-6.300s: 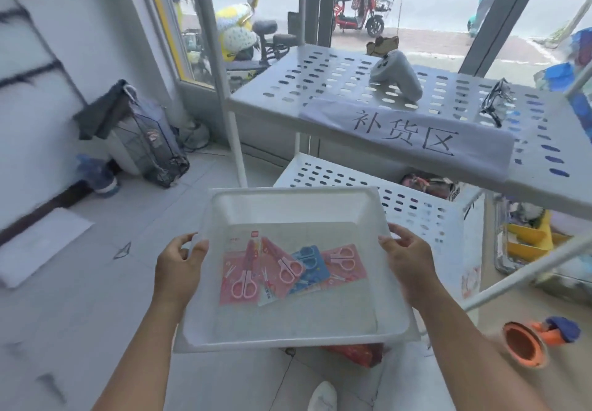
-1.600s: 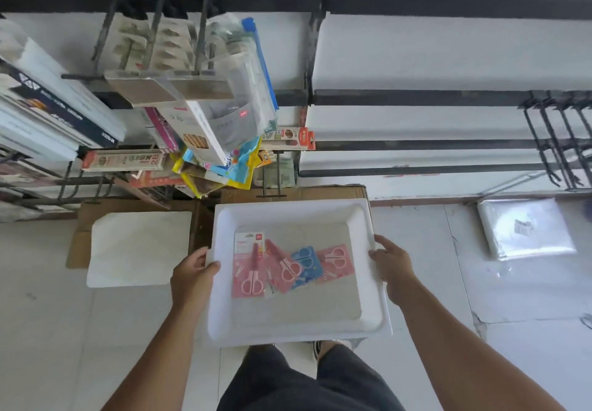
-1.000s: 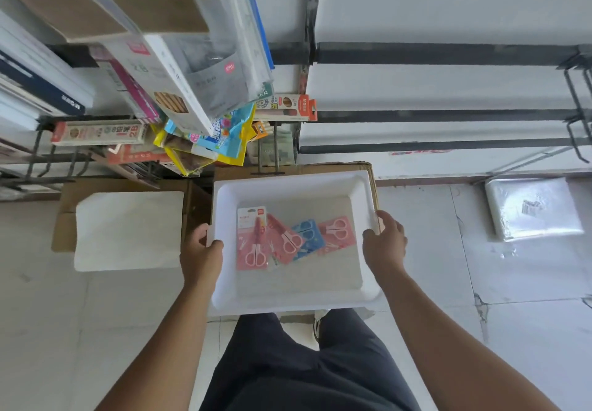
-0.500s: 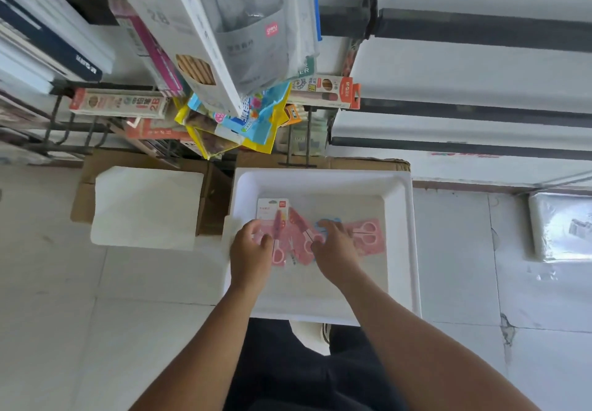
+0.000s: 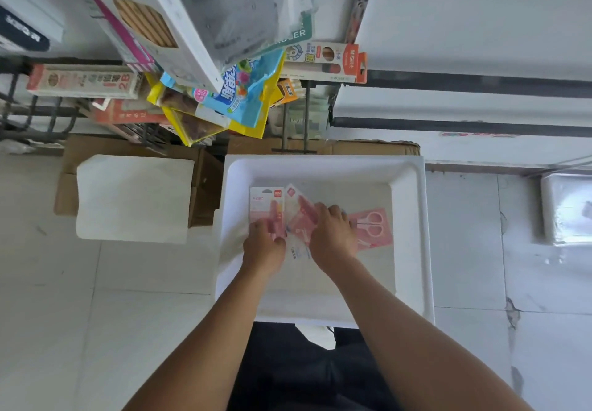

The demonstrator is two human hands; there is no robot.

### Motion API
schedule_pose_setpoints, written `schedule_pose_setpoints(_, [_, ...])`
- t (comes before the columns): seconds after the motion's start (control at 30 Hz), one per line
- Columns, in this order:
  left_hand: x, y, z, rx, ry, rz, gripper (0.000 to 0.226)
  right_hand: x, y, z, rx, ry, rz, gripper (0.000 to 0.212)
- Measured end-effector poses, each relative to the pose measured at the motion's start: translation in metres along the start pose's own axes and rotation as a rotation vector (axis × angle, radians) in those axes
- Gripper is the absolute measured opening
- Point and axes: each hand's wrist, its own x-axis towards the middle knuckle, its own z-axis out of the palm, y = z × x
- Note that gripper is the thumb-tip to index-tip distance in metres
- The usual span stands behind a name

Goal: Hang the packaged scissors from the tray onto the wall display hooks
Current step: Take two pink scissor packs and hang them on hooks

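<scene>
White slatted wall panelling (image 5: 464, 26) with dark horizontal rails fills the frame from twelve to three o'clock, and a crowd of hanging stationery packets (image 5: 224, 58) spills from wire hooks between ten and twelve o'clock. Pale tiled floor (image 5: 96, 330) spreads below. A large white rectangular plastic tray (image 5: 413, 234) lies at the centre, its far edge over a brown cardboard box (image 5: 352, 147) that sits against the wall. At nine o'clock from the tray a white foam sheet (image 5: 131, 199) rests on another cardboard box, and at three o'clock a clear-wrapped white bundle (image 5: 567, 208) lies on the floor. Dark trousers (image 5: 304, 372) show at six o'clock, between two bare forearms.

Inside the tray, toward its far half, the pink carded scissors packages (image 5: 373, 226) lie fanned and overlapping, one clear of the hands at the right, showing pale handles. The left hand (image 5: 264, 244) presses down on the leftmost pink-and-white card (image 5: 266, 200), its fingers curled over the lower part; whether they pinch it or merely rest there I cannot tell. The right hand (image 5: 333, 231) lies palm down at one o'clock from the left, fingers spread flat across the middle packages, gripping nothing that can be made out. A blue-printed card (image 5: 298, 252) peeks out between the two hands.
</scene>
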Motion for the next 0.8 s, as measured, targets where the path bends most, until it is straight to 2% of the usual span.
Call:
schedule_pose_setpoints(0.1, [0.006, 0.010, 0.004, 0.212, -0.054, -0.059, 0.027, -0.008, 0.015, -0.016, 0.262, -0.015, 0.164, 0.033])
schedule_pose_setpoints(0.2, [0.002, 0.020, 0.006, 0.367, 0.014, 0.034, 0.038, -0.015, 0.031, -0.030, 0.470, 0.000, 0.269, 0.029])
schedule_pose_setpoints(0.33, [0.009, 0.014, 0.014, 0.336, 0.051, 0.108, 0.041, -0.019, 0.048, -0.040, 0.814, 0.006, 0.334, 0.030])
schedule_pose_setpoints(0.47, [0.012, 0.022, 0.014, 0.228, 0.173, 0.125, 0.057, -0.023, 0.054, -0.046, 0.953, 0.017, 0.349, 0.034])
schedule_pose_setpoints(0.53, [0.015, 0.024, 0.010, 0.157, 0.162, 0.072, 0.066, -0.025, 0.055, -0.048, 1.004, 0.011, 0.360, 0.033])
schedule_pose_setpoints(0.6, [0.015, 0.024, 0.005, 0.042, 0.115, 0.031, 0.060, -0.030, 0.053, -0.054, 1.039, -0.006, 0.355, 0.034])
schedule_pose_setpoints(0.73, [-0.007, 0.026, -0.013, -0.188, 0.064, 0.045, 0.027, -0.045, 0.044, -0.072, 1.112, 0.027, 0.338, 0.031])
schedule_pose_setpoints(0.8, [-0.026, 0.030, -0.025, -0.269, 0.020, 0.072, 0.022, -0.054, 0.039, -0.082, 1.120, 0.056, 0.314, 0.027])
